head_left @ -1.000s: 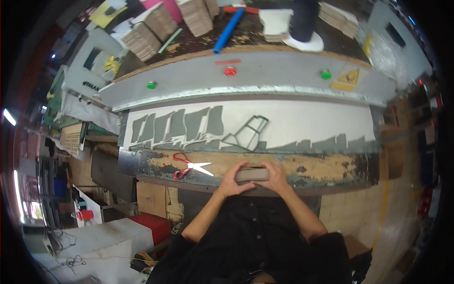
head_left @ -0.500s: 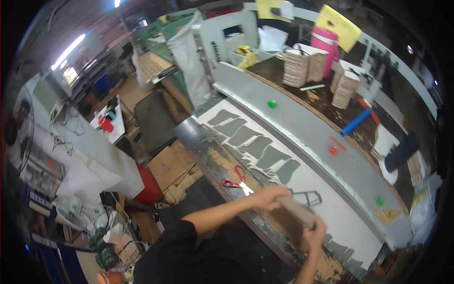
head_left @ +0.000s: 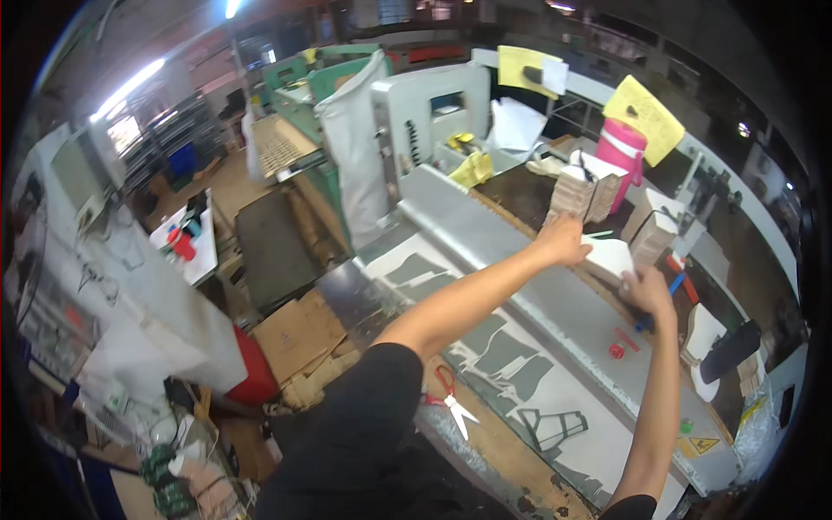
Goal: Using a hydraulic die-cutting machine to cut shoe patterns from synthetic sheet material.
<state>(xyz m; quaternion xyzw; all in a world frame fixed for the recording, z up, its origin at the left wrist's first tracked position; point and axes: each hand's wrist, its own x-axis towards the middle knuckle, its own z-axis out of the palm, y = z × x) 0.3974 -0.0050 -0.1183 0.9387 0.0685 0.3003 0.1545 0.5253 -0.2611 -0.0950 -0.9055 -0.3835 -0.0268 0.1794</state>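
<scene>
Between my two hands is a stack of cut pieces [head_left: 610, 257], white on top, over the brown shelf behind the grey machine beam. My left hand [head_left: 565, 240] grips its left end, and my right hand [head_left: 647, 290] closes on its right end. Just beyond my left hand stands a tied stack of tan-edged pieces [head_left: 572, 192]; another tied stack [head_left: 652, 227] is behind the held one. Below my arms lies a white sheet [head_left: 598, 442] with dark grey cut-out shapes. A frame-like cutting die [head_left: 555, 426] rests on it. Red-handled scissors [head_left: 452, 400] lie open at its near edge.
The long grey beam [head_left: 555, 303] crosses under my forearms, with a red button [head_left: 616, 351] on it. A pink jug [head_left: 620, 152] stands at the back of the shelf [head_left: 511, 192]. Farther right is a dark rounded object [head_left: 731, 352]. Flattened cardboard [head_left: 299, 342] lies at left.
Both hands have carried the stack from above the white sheet up and away, over the beam to the shelf. The cutting die and the scissors, hidden in part before, now show more fully.
</scene>
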